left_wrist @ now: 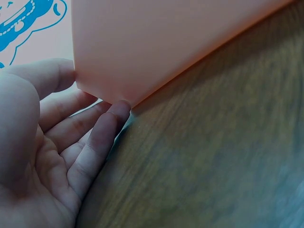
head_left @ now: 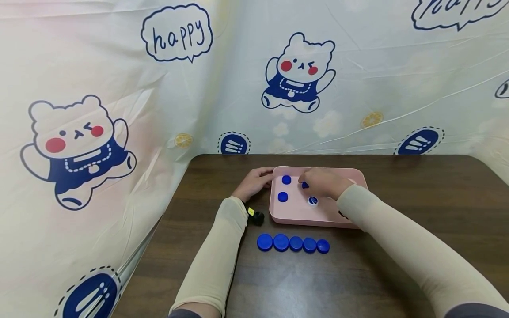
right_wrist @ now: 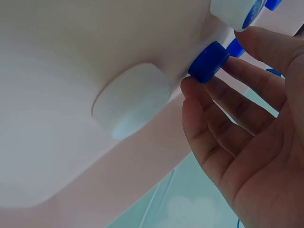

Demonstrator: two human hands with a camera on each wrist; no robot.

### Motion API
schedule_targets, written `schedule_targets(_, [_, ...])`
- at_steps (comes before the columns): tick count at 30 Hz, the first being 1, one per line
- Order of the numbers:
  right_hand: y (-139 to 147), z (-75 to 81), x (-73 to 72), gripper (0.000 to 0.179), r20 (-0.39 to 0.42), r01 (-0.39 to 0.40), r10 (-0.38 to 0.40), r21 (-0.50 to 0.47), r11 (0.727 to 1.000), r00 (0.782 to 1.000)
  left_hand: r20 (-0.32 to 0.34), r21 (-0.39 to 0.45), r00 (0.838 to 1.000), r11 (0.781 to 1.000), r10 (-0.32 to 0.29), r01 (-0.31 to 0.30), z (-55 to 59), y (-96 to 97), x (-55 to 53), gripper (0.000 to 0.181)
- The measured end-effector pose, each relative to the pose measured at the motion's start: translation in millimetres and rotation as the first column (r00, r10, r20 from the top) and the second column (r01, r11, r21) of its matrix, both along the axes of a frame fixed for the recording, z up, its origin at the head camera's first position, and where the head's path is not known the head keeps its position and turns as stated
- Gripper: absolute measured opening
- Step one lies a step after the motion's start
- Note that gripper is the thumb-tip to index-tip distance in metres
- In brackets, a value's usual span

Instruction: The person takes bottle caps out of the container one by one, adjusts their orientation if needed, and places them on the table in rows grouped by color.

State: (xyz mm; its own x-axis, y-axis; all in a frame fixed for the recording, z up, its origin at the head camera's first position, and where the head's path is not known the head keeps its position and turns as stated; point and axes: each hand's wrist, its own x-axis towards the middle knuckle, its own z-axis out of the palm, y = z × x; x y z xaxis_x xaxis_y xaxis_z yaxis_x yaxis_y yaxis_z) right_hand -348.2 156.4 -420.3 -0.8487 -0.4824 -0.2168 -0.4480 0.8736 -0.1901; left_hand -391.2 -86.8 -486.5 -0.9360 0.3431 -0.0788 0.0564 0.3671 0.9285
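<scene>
Right hand, fingers apart, touches blue cap: nudge gently; left hand, fingers apart, touches tray: brace lightly.

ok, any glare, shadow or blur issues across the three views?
Head: soft glare on the table, nearer the camera than the row of blue caps; left wrist: table grain looks smeared, left hand dusky; right wrist: dim, right hand shaded, white cap soft in detail.
</scene>
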Motion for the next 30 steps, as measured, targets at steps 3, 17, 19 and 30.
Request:
schedule_targets(3, [-0.2,-1.9,-1.4,0.039,-0.018,-0.011,0.011,0.010,1.000,1.000,-0.001,0.001,1.000,1.000,0.001,-0.001,0.3,0.2,-0.2,0.039])
schedule_targets(17, [-0.2,-8.6,-7.1,0.038,-0.032,-0.013,0.013,0.005,1.000,0.999,0.008,0.006,1.000,1.000,0.001,-0.001,-1.5,1.2,-2.8,0.038])
schedule_targets(19, [0.5,-9.9,-7.2,0.037,-0.040,-0.018,0.018,0.002,1.000,0.999,0.006,0.005,1.000,1.000,-0.001,0.001,-1.7,1.3,-2.7,0.038])
schedule_targets(30, [2.1,-13.1,-6.5,0.033,-0.081,-0.031,0.030,-0.003,1.000,0.996,0.007,0.004,1.000,1.000,-0.006,0.006,-1.3,-0.3,-1.6,0.040])
